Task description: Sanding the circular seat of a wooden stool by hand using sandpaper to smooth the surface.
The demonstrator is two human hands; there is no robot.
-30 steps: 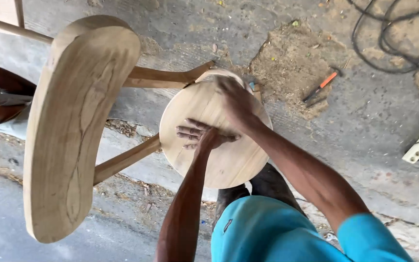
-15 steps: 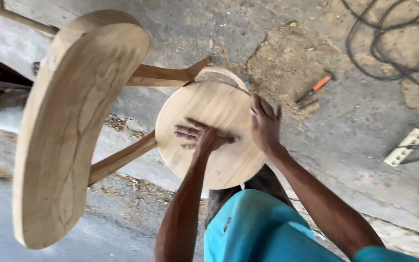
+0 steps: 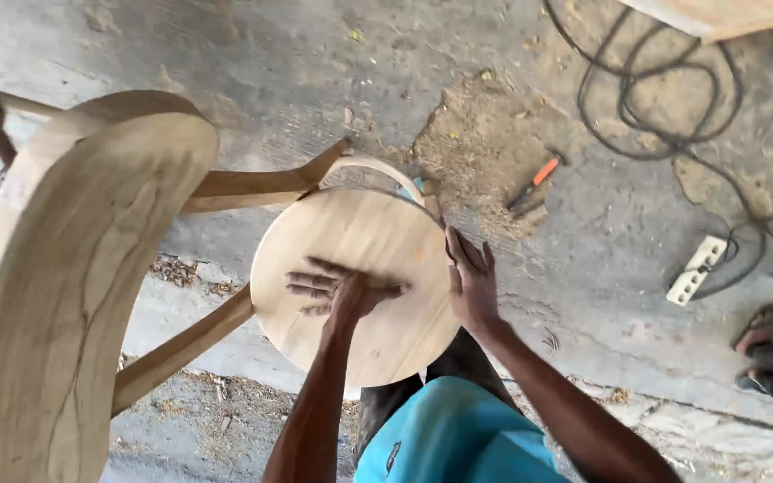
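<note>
A pale bare-wood chair lies tipped toward me. Its round seat (image 3: pixel 360 241) faces up at the centre, and its wide curved backrest (image 3: pixel 55 295) fills the left. My left hand (image 3: pixel 337 291) lies flat on the seat, fingers spread and pointing left. My right hand (image 3: pixel 470 282) rests with straight fingers against the seat's right rim. Neither hand holds anything. Two wooden rails (image 3: pixel 252 188) join seat and backrest. My blue shirt covers the bottom of the view.
Concrete floor with a sawdust patch (image 3: pixel 485 134) beyond the seat. An orange-handled tool (image 3: pixel 531 183) lies on it. A black cable (image 3: pixel 664 98) coils at top right, near a white power strip (image 3: pixel 696 268). Another person's sandalled foot (image 3: pixel 762 335) stands at right.
My right hand slid from the seat's far top edge down to its right rim. My left hand stayed flat on the seat. The camera shifted, so the chair sits lower in view.
</note>
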